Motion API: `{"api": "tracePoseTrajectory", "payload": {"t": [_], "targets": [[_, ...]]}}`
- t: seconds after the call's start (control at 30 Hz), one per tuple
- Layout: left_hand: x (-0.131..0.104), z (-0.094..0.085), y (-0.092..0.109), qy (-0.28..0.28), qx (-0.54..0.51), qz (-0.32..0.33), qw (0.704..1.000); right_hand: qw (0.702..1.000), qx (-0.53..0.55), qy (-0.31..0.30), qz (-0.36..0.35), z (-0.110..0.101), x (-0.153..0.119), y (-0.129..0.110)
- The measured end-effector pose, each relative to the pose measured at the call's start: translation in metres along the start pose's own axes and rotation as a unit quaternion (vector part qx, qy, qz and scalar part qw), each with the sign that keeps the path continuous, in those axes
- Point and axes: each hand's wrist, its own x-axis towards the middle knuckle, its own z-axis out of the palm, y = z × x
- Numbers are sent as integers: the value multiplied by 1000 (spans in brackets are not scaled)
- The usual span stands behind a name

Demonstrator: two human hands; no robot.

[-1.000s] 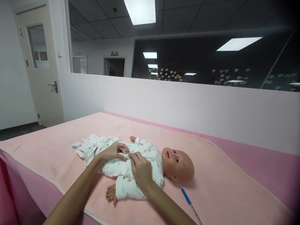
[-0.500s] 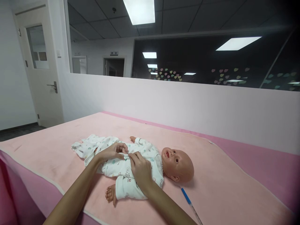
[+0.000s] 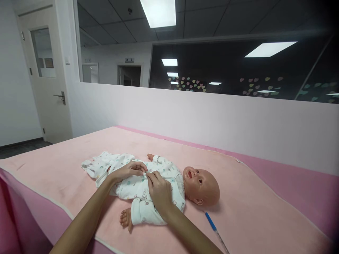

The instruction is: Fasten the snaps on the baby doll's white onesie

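Note:
A bald baby doll (image 3: 202, 186) lies on its back, head to the right, dressed in a white printed outfit (image 3: 127, 188). My left hand (image 3: 129, 170) rests over the doll's belly, its fingers bent and pressed together at the front edge of the outfit. Close against its fingertips, my right hand (image 3: 159, 187) lies on the chest, thumb and fingers pinching the cloth at the front. The small part between the fingertips is mostly hidden. One doll hand (image 3: 126, 218) sticks out of the near sleeve.
A pink mat (image 3: 251, 211) covers the table beneath the doll. A thin blue-capped stick (image 3: 210, 221) lies near the doll's head. Behind the table runs a white low wall (image 3: 212, 116) with a window above; a door (image 3: 50, 88) is at the far left.
The fingers of my left hand have straightened a little and shifted slightly right, towards my right fingertips. My right hand has hardly moved.

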Motion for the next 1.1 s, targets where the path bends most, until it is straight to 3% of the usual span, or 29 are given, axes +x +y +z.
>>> {"api": "tracePoseTrajectory", "payload": {"t": [0.4, 0.7, 1.1], "targets": [[2, 0, -3, 10, -10, -12, 1000, 1000, -21, 6, -4, -4, 1, -3], [6, -2, -14, 24, 2, 24, 999, 1000, -11, 11, 1, -4, 1, -4], [5, -2, -12, -3, 8, 17, 1000, 1000, -23, 9, -11, -3, 0, -2]]}}
